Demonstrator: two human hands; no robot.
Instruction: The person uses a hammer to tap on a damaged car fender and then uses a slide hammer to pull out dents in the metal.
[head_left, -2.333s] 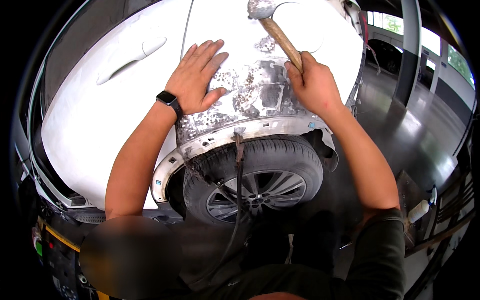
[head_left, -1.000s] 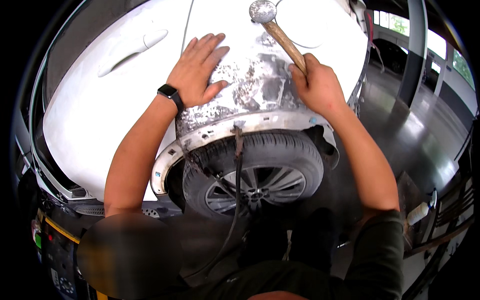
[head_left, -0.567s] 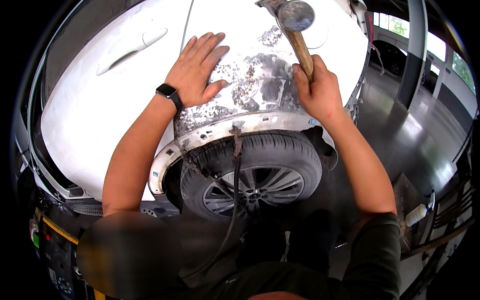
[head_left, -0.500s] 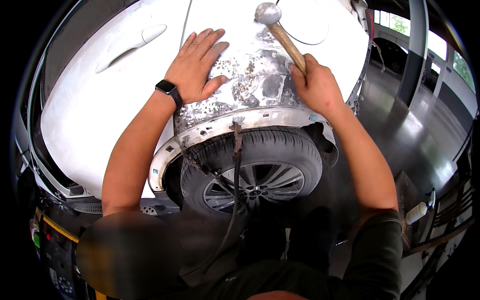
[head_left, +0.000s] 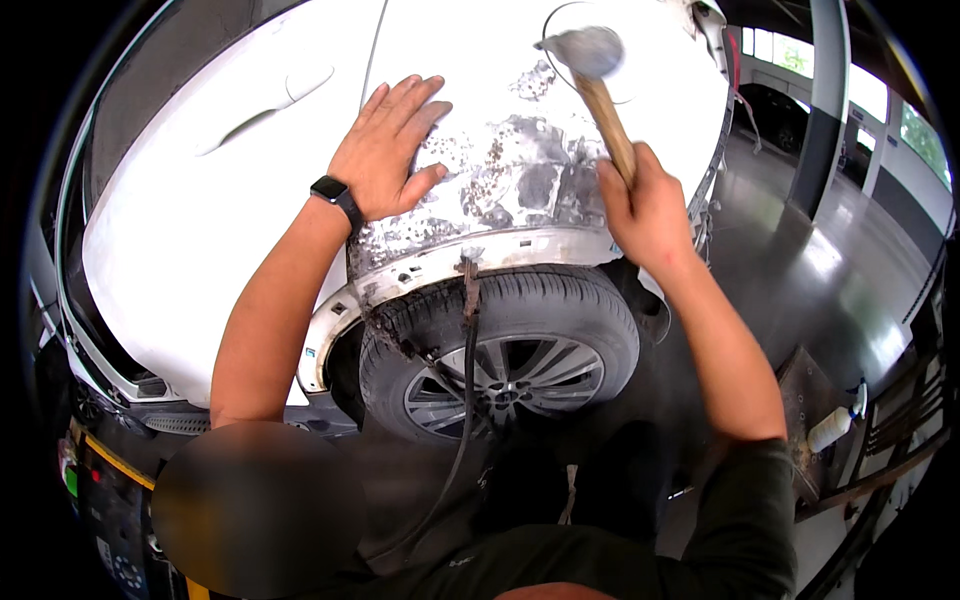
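Observation:
My right hand (head_left: 648, 208) is closed round the wooden handle of a hammer (head_left: 607, 118). Its metal head, slightly smeared by motion, is over the white body panel near the round fuel-flap outline. My left hand (head_left: 388, 150) lies flat with fingers spread on the panel, beside a scraped patch (head_left: 535, 175) of bare grey metal with many small spot marks. A dark watch (head_left: 335, 195) is on my left wrist. Below the patch runs the wheel-arch edge (head_left: 440, 262), above a tyre (head_left: 500, 295) with a silver multi-spoke rim.
A black cable (head_left: 468, 400) hangs from a rusty clamp (head_left: 470, 285) on the arch edge. The door handle (head_left: 300, 85) is at upper left. A spray bottle (head_left: 832, 428) stands at right by a metal rack. A control box (head_left: 115, 530) with a yellow edge is at lower left.
The hammer and my right hand have moved right; the hammer head has swung from above the scraped patch to over the fuel-flap outline. My left hand stays flat on the panel.

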